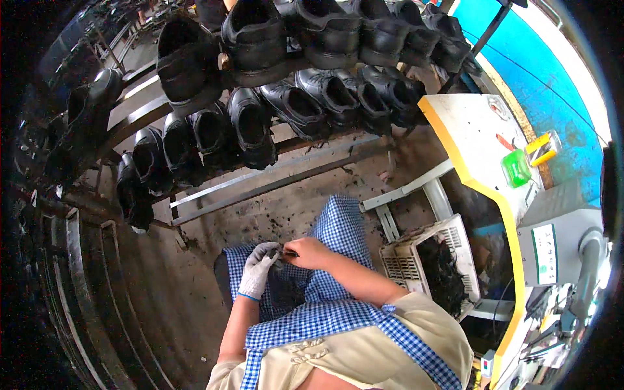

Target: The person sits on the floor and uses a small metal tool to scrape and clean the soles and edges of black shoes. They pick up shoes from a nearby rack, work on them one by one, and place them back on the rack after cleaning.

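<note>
the left hand [257, 269] wears a white glove with a blue cuff. its fingers [268, 252] are curled in, and they pinch a small dark thing [284, 255] right where the two hands meet. the right hand [311, 253] is bare. its fingers are bent close together on the same small dark thing, from the other side. the thing is too small to tell what it is; it may be a thin bit of black shoe stuff. both hands are over the lap, on a blue and white checked apron [338, 305].

just beside the right arm is a white plastic crate [403, 260] with holes in its walls, full of black scraps [442, 273]. next to it is a white table with a yellow edge [481, 188]. on the table sits a small green see-through box [517, 168] and a yellow stick shape [541, 151]. lower down, a grey machine has a white label with a green edge [545, 253].

in front, a metal rack [279, 175] holds rows of black shoes [260, 39]
</note>
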{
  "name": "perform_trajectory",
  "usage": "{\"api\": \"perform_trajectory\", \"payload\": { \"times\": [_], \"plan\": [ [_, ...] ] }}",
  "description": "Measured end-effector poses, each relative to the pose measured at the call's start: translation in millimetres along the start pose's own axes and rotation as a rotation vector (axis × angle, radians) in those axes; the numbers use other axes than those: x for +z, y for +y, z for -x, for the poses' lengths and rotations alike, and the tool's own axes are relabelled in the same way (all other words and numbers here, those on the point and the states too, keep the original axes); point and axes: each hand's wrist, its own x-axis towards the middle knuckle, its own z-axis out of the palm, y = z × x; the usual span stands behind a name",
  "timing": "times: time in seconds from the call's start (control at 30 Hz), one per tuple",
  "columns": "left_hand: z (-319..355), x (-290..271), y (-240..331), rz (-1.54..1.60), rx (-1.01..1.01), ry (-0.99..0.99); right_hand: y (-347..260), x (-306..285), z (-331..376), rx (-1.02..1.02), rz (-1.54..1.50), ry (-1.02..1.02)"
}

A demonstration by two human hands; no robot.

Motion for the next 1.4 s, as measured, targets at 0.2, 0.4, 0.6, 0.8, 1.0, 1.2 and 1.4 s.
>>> {"api": "perform_trajectory", "payload": {
  "times": [0.2, 0.4, 0.6, 0.8, 1.0, 1.2, 1.4],
  "plan": [
    [11, 1, -13, -0.159, 0.106, -0.012, -12, -2, 16, 0.084, 0.016, -0.093],
    [30, 7, -18, -0.15, 0.124, 0.026, 3, -4, 24, 0.068, 0.014, -0.063],
    [38, -1, -34, -0.108, 0.13, 0.02, 1, -2, 34, 0.069, 0.053, -0.033],
    [43, -12, 0, -0.078, 0.201, 0.111, 13, -12, 28, 0.034, -0.07, 0.091],
    [40, -49, 55, -0.05, 0.346, 0.234, 30, -60, 6, 0.103, -0.111, 0.283],
    [31, -69, 126, -0.19, 0.668, 0.218, 57, -57, -13, 0.213, -0.145, 0.348],
    [15, -35, 260, -0.741, 1.241, 0.407, 38, -61, -2, 0.18, -0.037, 0.31]
  ]
}}
